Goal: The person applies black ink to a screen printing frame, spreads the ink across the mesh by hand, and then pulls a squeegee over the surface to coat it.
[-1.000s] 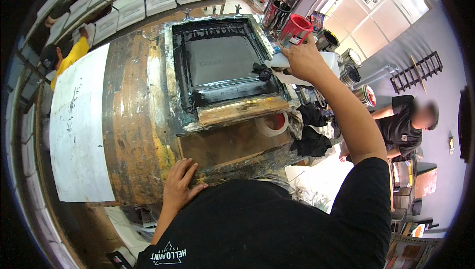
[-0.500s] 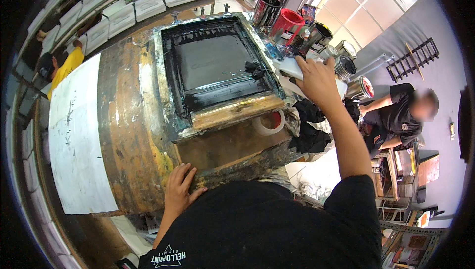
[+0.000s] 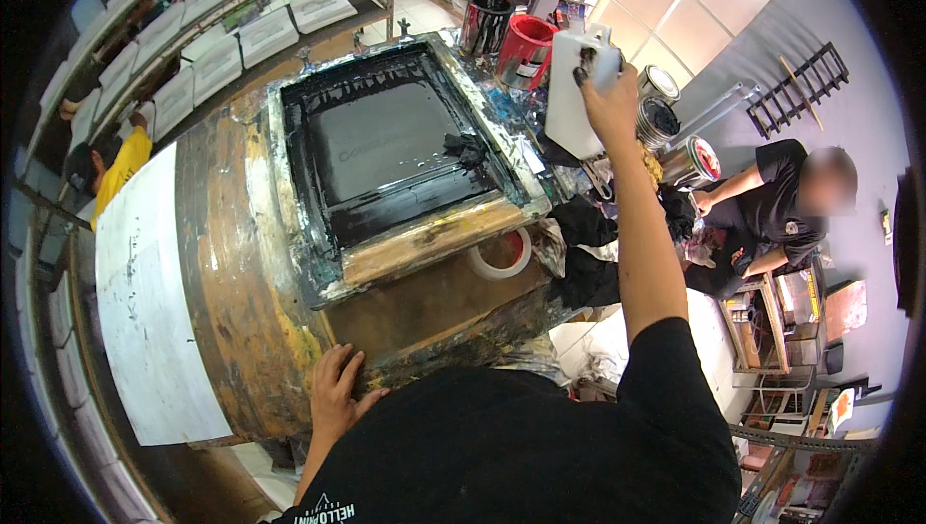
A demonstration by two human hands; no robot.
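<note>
My right hand grips a white plastic jerrycan by its handle at the far right of the table. The can stands upright, with dark smears near its top. My left hand lies on the near edge of the stained wooden table, fingers spread and holding nothing. Between the hands sits a printing screen frame. Black ink coats its inner borders around the grey mesh. A crumpled black rag rests inside the frame, at its right side.
A tape roll and black cloths lie near the frame's right front corner. Ink tins and a red bucket line the far right edge. White sheet covers the table's left end. A seated co-worker is at right; another person stands at left.
My right hand has lifted the white jerrycan from lying low behind the frame to upright, farther from me. My left hand stays on the table edge. The view has shifted slightly.
</note>
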